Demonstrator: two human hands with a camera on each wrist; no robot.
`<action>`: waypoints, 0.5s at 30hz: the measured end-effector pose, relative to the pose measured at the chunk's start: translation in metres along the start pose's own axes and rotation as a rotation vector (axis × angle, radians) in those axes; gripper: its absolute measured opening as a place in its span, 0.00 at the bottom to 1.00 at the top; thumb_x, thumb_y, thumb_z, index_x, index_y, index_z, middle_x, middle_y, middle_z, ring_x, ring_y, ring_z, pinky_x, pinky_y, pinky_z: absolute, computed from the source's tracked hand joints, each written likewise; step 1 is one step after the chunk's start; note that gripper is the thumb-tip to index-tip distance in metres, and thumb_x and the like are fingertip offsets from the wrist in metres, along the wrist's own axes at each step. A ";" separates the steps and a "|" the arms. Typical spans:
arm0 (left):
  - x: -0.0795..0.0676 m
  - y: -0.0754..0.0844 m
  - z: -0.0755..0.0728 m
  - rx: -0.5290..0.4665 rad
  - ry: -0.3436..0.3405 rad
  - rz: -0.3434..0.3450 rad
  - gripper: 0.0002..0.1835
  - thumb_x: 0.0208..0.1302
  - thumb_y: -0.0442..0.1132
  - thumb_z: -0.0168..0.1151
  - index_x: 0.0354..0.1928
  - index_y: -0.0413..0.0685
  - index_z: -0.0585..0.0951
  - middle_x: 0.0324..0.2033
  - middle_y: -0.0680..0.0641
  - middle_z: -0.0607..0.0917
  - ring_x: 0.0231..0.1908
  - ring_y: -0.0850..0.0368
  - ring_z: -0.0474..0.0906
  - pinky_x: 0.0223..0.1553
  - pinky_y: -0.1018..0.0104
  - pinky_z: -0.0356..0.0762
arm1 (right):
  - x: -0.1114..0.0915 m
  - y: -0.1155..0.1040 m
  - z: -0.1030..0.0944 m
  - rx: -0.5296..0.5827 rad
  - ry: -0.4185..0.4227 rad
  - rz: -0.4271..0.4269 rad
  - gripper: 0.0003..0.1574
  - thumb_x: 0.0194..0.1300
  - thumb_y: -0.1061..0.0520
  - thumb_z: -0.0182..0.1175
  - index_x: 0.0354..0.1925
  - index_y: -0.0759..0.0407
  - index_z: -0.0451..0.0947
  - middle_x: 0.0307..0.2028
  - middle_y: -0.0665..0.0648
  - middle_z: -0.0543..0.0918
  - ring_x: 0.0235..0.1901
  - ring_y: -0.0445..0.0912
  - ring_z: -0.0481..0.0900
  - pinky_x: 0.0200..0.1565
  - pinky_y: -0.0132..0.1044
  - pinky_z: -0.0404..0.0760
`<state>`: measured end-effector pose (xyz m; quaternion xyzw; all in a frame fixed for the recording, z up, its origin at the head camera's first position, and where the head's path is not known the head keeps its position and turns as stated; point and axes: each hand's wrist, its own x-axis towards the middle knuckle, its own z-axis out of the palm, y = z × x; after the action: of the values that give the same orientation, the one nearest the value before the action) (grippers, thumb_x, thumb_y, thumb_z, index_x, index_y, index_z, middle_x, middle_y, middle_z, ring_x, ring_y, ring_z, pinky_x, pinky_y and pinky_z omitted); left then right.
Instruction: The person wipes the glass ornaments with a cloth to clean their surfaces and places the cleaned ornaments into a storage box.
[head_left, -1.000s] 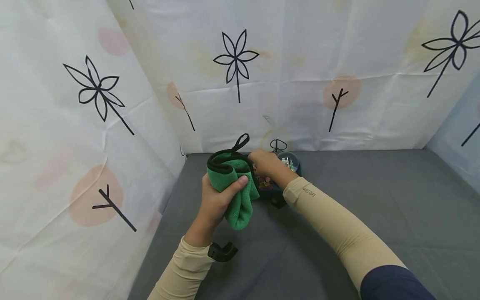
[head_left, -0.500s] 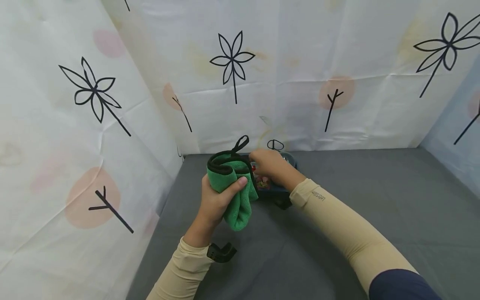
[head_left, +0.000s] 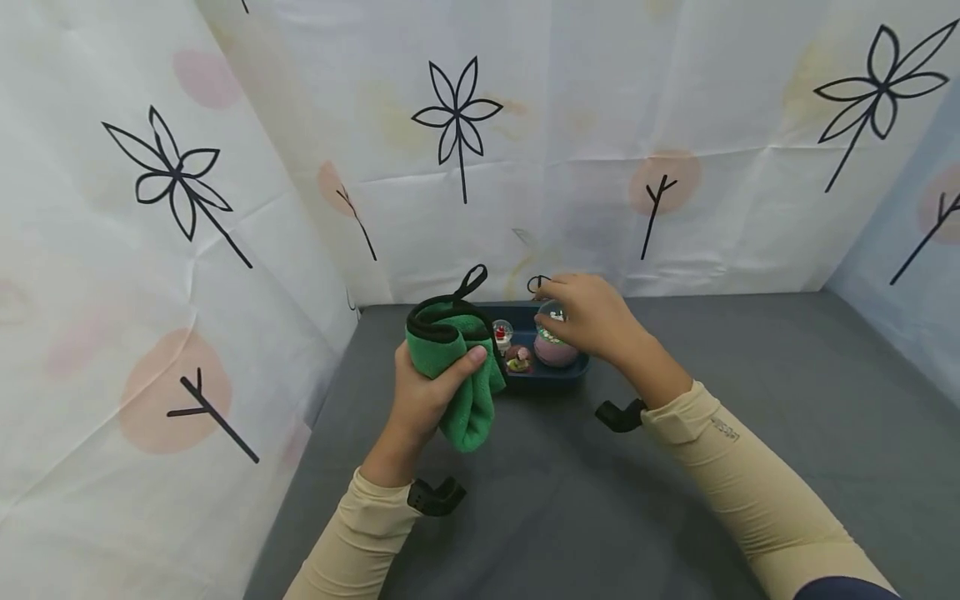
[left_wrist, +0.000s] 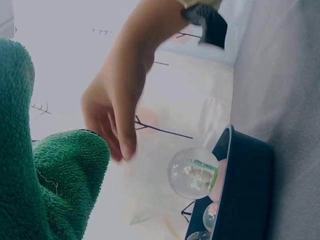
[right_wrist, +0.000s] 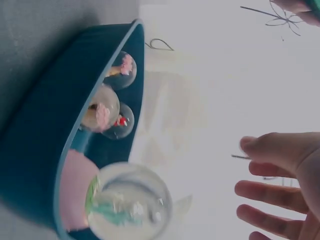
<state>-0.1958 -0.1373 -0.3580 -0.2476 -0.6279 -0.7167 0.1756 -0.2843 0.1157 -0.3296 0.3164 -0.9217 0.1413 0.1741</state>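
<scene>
My left hand [head_left: 416, 396] grips a folded green towel [head_left: 468, 408] with a black edge and hanging loop. The right hand [head_left: 596, 321] hovers over the right end of a dark blue tray [head_left: 547, 380], its fingers spread and holding nothing in the right wrist view. Below that hand, a large snow globe [right_wrist: 131, 202] with a pink base stands in the tray. Several smaller globes share the other end: one with a red figure [right_wrist: 120, 122], one with pink blossom [right_wrist: 124, 70], and another pinkish one [right_wrist: 102, 110]. The towel partly covers the tray's left side in the head view.
The tray stands on a grey cloth-covered table [head_left: 750, 400], close to the white patterned curtain [head_left: 585, 208] behind it. Another curtain side [head_left: 90, 275] hangs along the left. A black wrist camera [head_left: 437, 497] juts from the left wrist and another [head_left: 621, 415] from the right.
The right hand has lifted from inside the tray and moved right, uncovering the small globes and most of the large one. The left hand keeps its grip on the towel, almost unmoved.
</scene>
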 end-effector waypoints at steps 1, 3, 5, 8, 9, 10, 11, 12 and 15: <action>0.000 0.000 0.000 0.010 0.002 0.002 0.18 0.64 0.32 0.75 0.51 0.33 0.81 0.39 0.50 0.89 0.32 0.54 0.91 0.40 0.56 0.93 | -0.005 0.001 -0.003 -0.009 0.011 0.008 0.18 0.68 0.51 0.74 0.53 0.57 0.87 0.49 0.58 0.90 0.52 0.57 0.86 0.54 0.57 0.86; 0.000 -0.002 0.000 0.032 0.008 0.008 0.18 0.64 0.32 0.76 0.52 0.33 0.81 0.39 0.50 0.89 0.33 0.54 0.90 0.40 0.56 0.93 | -0.014 0.002 -0.010 -0.025 0.029 0.019 0.19 0.69 0.49 0.73 0.53 0.57 0.87 0.52 0.59 0.89 0.56 0.59 0.84 0.58 0.59 0.84; 0.000 -0.003 0.000 0.060 0.019 0.014 0.20 0.62 0.31 0.76 0.53 0.34 0.81 0.40 0.51 0.89 0.35 0.55 0.90 0.42 0.57 0.93 | -0.023 0.003 -0.014 -0.034 0.046 0.027 0.20 0.70 0.48 0.72 0.53 0.58 0.87 0.54 0.60 0.89 0.59 0.60 0.83 0.62 0.60 0.82; 0.000 -0.005 0.000 0.093 0.025 0.026 0.21 0.61 0.31 0.77 0.55 0.35 0.81 0.41 0.51 0.88 0.38 0.55 0.90 0.43 0.57 0.92 | -0.037 0.003 -0.020 -0.029 0.075 0.039 0.20 0.70 0.46 0.72 0.53 0.57 0.87 0.54 0.60 0.88 0.59 0.59 0.82 0.62 0.60 0.81; 0.000 -0.005 0.000 0.106 0.027 0.034 0.22 0.61 0.30 0.77 0.55 0.35 0.81 0.42 0.50 0.88 0.39 0.54 0.90 0.44 0.57 0.92 | -0.042 0.003 -0.022 -0.023 0.083 0.043 0.20 0.70 0.47 0.73 0.52 0.57 0.87 0.54 0.59 0.88 0.59 0.59 0.82 0.61 0.61 0.81; 0.000 -0.006 0.000 0.118 0.030 0.041 0.23 0.60 0.31 0.77 0.56 0.36 0.81 0.42 0.50 0.88 0.40 0.54 0.90 0.44 0.57 0.92 | -0.047 0.004 -0.023 -0.016 0.089 0.049 0.20 0.70 0.47 0.73 0.52 0.57 0.87 0.54 0.59 0.88 0.59 0.59 0.81 0.62 0.61 0.81; 0.000 -0.006 0.000 0.130 0.032 0.049 0.23 0.60 0.31 0.78 0.56 0.36 0.81 0.42 0.49 0.88 0.40 0.54 0.90 0.44 0.57 0.92 | -0.052 0.004 -0.024 -0.008 0.097 0.053 0.19 0.69 0.47 0.73 0.52 0.57 0.87 0.53 0.59 0.88 0.59 0.59 0.81 0.62 0.61 0.80; 0.000 -0.007 0.000 0.143 0.034 0.057 0.24 0.59 0.31 0.78 0.56 0.37 0.81 0.42 0.48 0.88 0.40 0.54 0.89 0.45 0.57 0.92 | -0.057 0.004 -0.025 -0.002 0.104 0.055 0.19 0.69 0.47 0.73 0.52 0.56 0.87 0.54 0.59 0.88 0.59 0.59 0.81 0.63 0.62 0.80; 0.001 -0.007 0.000 0.183 0.036 0.081 0.25 0.58 0.32 0.79 0.57 0.38 0.81 0.43 0.43 0.88 0.41 0.54 0.88 0.46 0.59 0.91 | -0.070 0.005 -0.028 0.006 0.129 0.053 0.20 0.68 0.48 0.74 0.53 0.57 0.88 0.55 0.60 0.87 0.60 0.60 0.80 0.63 0.64 0.78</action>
<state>-0.2000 -0.1360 -0.3629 -0.2429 -0.6770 -0.6529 0.2374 -0.2293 0.1669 -0.3337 0.2828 -0.9162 0.1686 0.2284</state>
